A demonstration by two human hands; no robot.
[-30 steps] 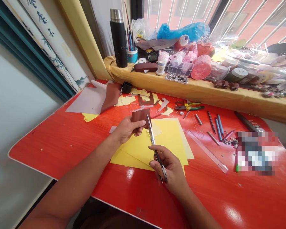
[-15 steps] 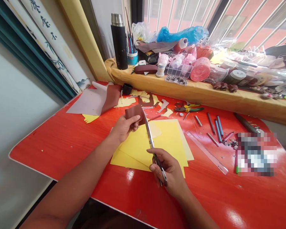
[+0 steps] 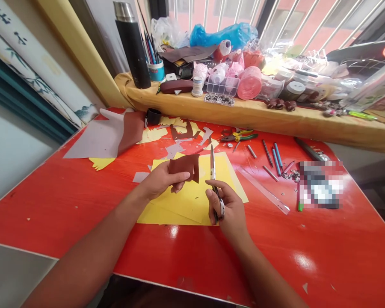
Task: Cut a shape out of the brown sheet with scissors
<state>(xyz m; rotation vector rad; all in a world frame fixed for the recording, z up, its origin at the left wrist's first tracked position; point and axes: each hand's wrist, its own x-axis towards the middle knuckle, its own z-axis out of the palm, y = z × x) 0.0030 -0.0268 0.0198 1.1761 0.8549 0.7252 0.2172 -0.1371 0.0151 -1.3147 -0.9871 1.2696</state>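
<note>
"Hands first. What do I have on the head view?"

"Your left hand [image 3: 162, 182] is closed in a pinch, gripping a piece of brown sheet [image 3: 184, 167] between thumb and fingers. Your right hand [image 3: 229, 205] is curled through the loops of steel scissors [image 3: 212, 171], with the blades almost shut and the tips pointing to 12 o'clock."

"Are the blades touching the brown piece?"

"No, they stand just beside it, at its 3 o'clock. It's held above yellow card sheets [image 3: 176, 211] lying on a red table [image 3: 51, 205]."

"What's around them?"

"Cut scraps [image 3: 182, 132] lie at 12 o'clock, pliers [image 3: 239, 137] at 1, and a clear ruler [image 3: 263, 190] at 3. A black flask [image 3: 131, 47] stands at 11 on a yellow-padded sill [image 3: 276, 122]."
</note>
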